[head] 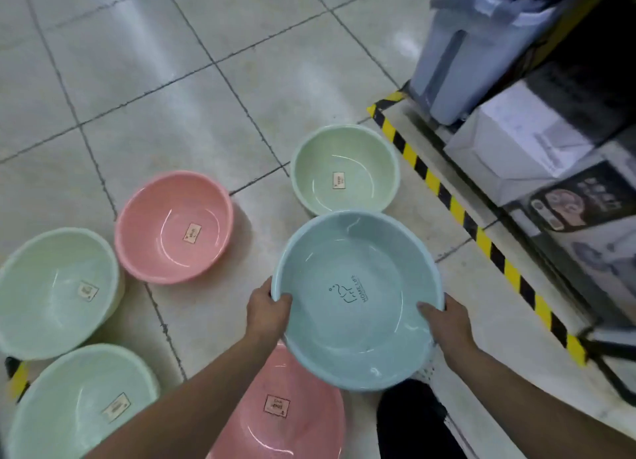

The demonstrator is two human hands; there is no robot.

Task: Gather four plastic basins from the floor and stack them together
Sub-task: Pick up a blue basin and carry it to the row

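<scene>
I hold a light blue basin (358, 296) above the floor, with a printed logo inside it. My left hand (268, 312) grips its left rim and my right hand (445, 324) grips its right rim. Below it a pink basin (292, 420) lies on the floor, partly hidden by my left arm. A small pale green basin (344, 169) sits just beyond the blue one. Another pink basin (173, 226) rests on the tiles to the left. Two mint green basins (56, 291) (82, 403) lie at the far left.
A shelf unit (550, 155) with boxes and grey plastic bins stands at the right, its base edged with yellow-black hazard tape (457, 210). Grey floor tiles (172, 79) stretch ahead. My dark trouser leg (409, 420) shows at the bottom.
</scene>
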